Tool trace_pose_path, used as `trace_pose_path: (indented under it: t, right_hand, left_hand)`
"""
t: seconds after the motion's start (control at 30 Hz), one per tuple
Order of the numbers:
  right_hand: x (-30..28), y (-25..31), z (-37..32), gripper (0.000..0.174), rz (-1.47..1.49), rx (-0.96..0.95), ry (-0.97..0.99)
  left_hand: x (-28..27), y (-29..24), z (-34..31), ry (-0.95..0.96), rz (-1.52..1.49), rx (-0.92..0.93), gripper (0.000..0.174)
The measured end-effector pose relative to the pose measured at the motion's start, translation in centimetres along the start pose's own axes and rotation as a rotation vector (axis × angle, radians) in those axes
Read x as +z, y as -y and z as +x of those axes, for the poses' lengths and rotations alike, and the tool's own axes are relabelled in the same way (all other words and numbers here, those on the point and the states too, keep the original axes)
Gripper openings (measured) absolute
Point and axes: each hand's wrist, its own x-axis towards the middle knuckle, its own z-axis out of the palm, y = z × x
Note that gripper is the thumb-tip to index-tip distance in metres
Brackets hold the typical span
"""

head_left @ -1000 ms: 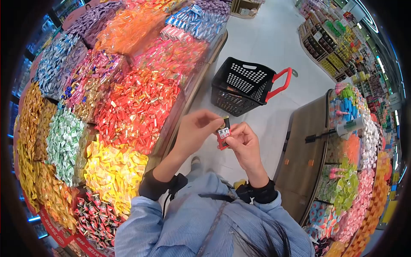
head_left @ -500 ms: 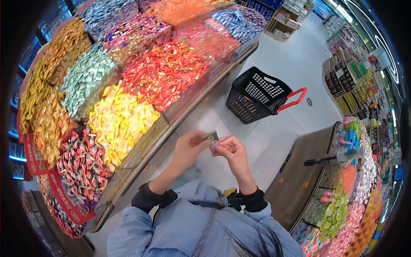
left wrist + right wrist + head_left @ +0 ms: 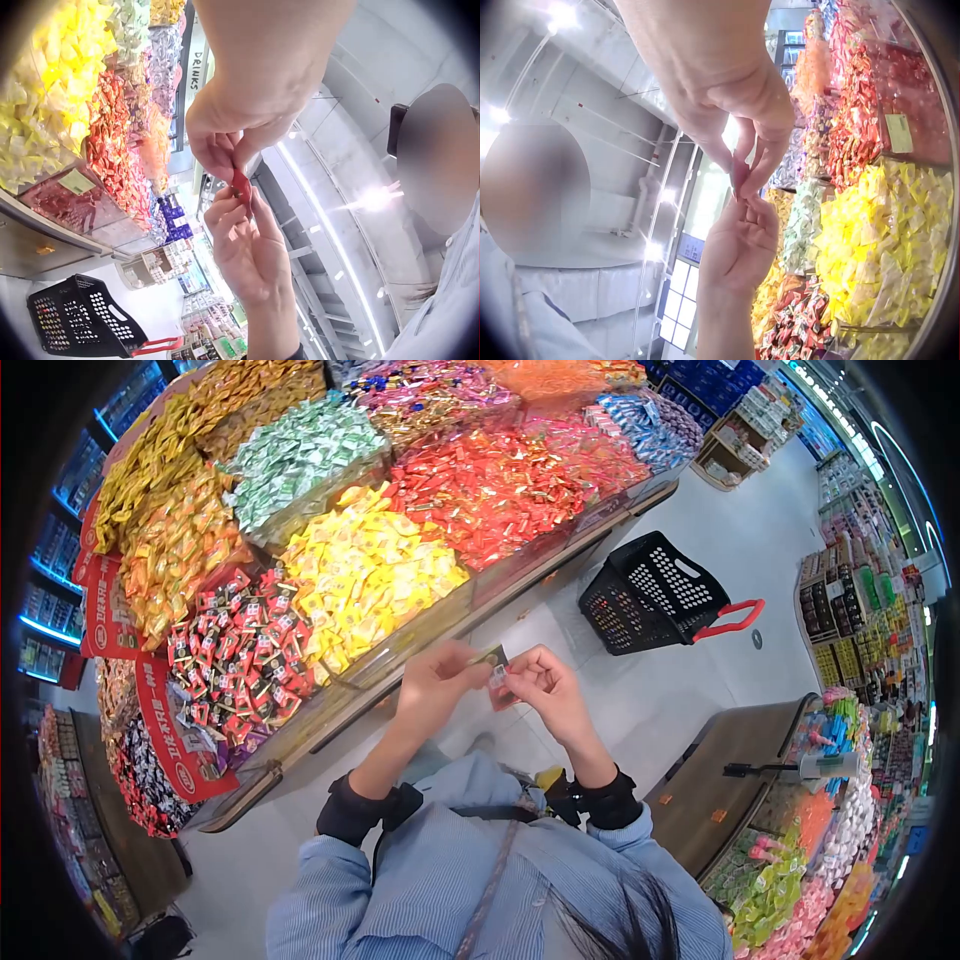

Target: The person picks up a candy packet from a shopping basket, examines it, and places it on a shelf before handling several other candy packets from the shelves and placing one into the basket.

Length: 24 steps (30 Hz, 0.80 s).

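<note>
A small red and black wrapped packet (image 3: 500, 682) is between the two hands, in front of the body. The left hand (image 3: 436, 678) pinches its upper left end, and the right hand (image 3: 550, 690) pinches its right side between thumb and fingers. In the left wrist view the packet (image 3: 241, 189) looks red and narrow, with fingertips of both hands on it. The right wrist view shows the packet (image 3: 739, 176) edge-on, partly hidden by fingers.
Wrapped candies fill a sloped display, with yellow ones (image 3: 365, 575) and red ones (image 3: 490, 490) nearest. A black basket (image 3: 655, 595) with a red handle stands on the floor (image 3: 600, 705). Another candy counter (image 3: 740, 760) is at the right.
In the head view, the candy display and basket have shifted right as the view turned. Both hands still hold the packet, which has tilted between their fingers.
</note>
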Motion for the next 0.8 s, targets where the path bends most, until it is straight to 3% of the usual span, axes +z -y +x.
trace_pose_path:
  t: [0.2, 0.37, 0.47, 0.57, 0.67, 0.8]
  right_hand:
    - [5.5, -2.1, 3.1, 0.007, -0.004, -0.147, 0.024]
    - [10.4, -4.3, 6.4, 0.007, -0.043, -0.161, -0.046]
    - [12.9, -5.1, 8.6, 0.009, -0.053, -0.215, -0.118]
    - [15.3, -5.4, 10.7, 0.010, -0.069, -0.323, -0.189]
    - [17.2, -6.3, 12.6, 0.010, -0.068, -0.433, -0.229]
    - [20.2, -6.9, 13.5, 0.009, -0.102, -0.449, -0.226]
  left_hand:
    - [-6.5, -1.7, -0.4, -0.009, 0.017, -0.018, 0.018]
    - [-12.5, -3.8, 0.3, -0.002, 0.090, 0.008, 0.015]
    - [-16.1, -5.9, 2.7, 0.164, 0.220, 0.053, 0.017]
    - [-18.5, -9.4, 5.7, 0.369, 0.377, -0.062, 0.020]
    - [-20.4, -11.7, 7.7, 0.485, 0.673, 0.165, 0.023]
    - [-23.0, -14.1, 8.2, 0.653, 0.748, 0.085, 0.023]
